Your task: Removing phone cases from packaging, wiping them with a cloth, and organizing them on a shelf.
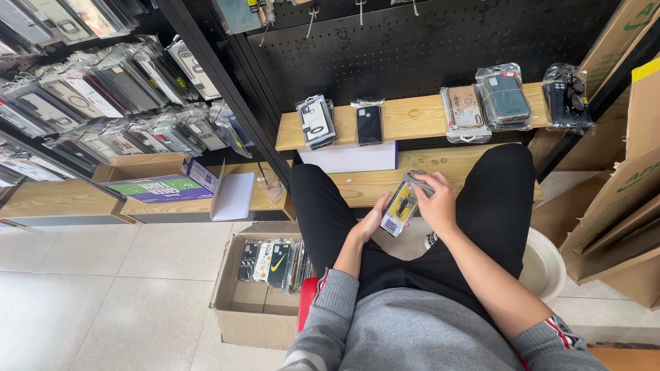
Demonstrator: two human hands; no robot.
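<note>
I sit with black trousers and a grey sweater, looking down at my lap. My left hand [372,218] holds a yellow phone case [401,207] in a clear sleeve from underneath. My right hand [438,203] presses a grey cloth [417,180] against the case's top end. Both hands hover between my knees, in front of a low wooden shelf [405,117].
Bundles of bagged phone cases [315,121] lie on the wooden shelf under a black pegboard. An open cardboard box [258,292] with several cases stands on the tiled floor at my left. Racks of packaged cases [103,89] fill the left wall. Cardboard cartons [619,199] stack at right.
</note>
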